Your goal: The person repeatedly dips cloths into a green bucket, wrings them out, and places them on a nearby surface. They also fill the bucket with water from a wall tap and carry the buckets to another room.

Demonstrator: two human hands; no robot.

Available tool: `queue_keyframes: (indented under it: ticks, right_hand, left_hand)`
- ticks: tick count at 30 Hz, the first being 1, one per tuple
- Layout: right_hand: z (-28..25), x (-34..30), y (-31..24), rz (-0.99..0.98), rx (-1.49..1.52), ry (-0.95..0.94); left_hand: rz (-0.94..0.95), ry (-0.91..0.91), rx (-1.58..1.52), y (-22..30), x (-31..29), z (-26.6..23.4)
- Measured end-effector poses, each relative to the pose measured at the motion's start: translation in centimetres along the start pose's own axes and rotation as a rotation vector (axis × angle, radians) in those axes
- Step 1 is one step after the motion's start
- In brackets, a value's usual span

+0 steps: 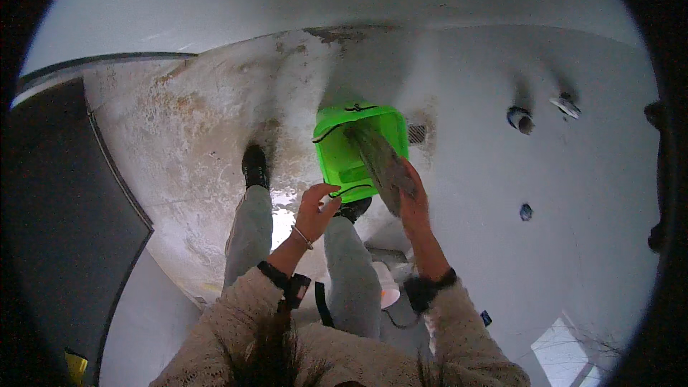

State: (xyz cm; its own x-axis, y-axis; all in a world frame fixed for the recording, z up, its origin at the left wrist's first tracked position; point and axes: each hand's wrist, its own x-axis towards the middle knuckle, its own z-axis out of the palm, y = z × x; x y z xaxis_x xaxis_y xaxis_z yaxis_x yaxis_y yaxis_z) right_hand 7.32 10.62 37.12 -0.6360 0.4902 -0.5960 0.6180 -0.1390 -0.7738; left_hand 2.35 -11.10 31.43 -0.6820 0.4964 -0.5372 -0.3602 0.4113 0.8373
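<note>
Hovering at the near-left corner of the green rectangular plastic bin [330, 158], the left hand [315, 209] has its thumb and forefinger parted beside the rim; whether this grip touches the rim or the thin dark cord [352, 189] there, I cannot tell. The grey-brown rag [376, 161] lies to its right, its long axis slanting from inside the bin, at the far left, across the near-right rim toward the wearer. It looks limp, mottled and creased, narrowing at the near end. Nearer to it, the right hand [416, 201] has its grip clasped on that end, just short of the floor grate [417, 135].
</note>
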Motion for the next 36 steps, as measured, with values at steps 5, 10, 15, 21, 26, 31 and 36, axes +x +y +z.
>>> queue_keyframes:
  ticks: [5,10,15,21,26,31,36]
  right_hand:
    - [4.3,12.9,14.2,0.359,0.063,0.054]
    - [7.6,20.4,23.0,0.281,-0.417,0.017]
    - [9.9,22.8,27.4,0.210,-0.737,-0.059]
    - [7.1,20.6,24.3,0.199,-0.799,-0.153]
    - [1.8,8.2,13.2,0.298,-0.219,-0.051]
    - [-3.5,-4.7,-1.8,0.345,0.179,-0.025]
    - [-8.0,-12.5,-11.1,0.601,0.339,-0.070]
  left_hand:
    - [-0.245,0.080,-0.080,-4.8,1.1,0.2]
    - [-0.307,0.063,-0.224,-6.4,2.7,-0.6]
    - [-0.359,0.078,-0.268,-6.8,2.8,0.0]
    - [-0.324,0.116,-0.214,-8.5,3.0,0.0]
    - [-0.178,0.037,0.041,-6.3,2.7,1.9]
    - [0.361,-0.091,0.263,0.0,4.1,7.2]
    - [0.693,-0.014,0.188,0.9,7.3,12.5]
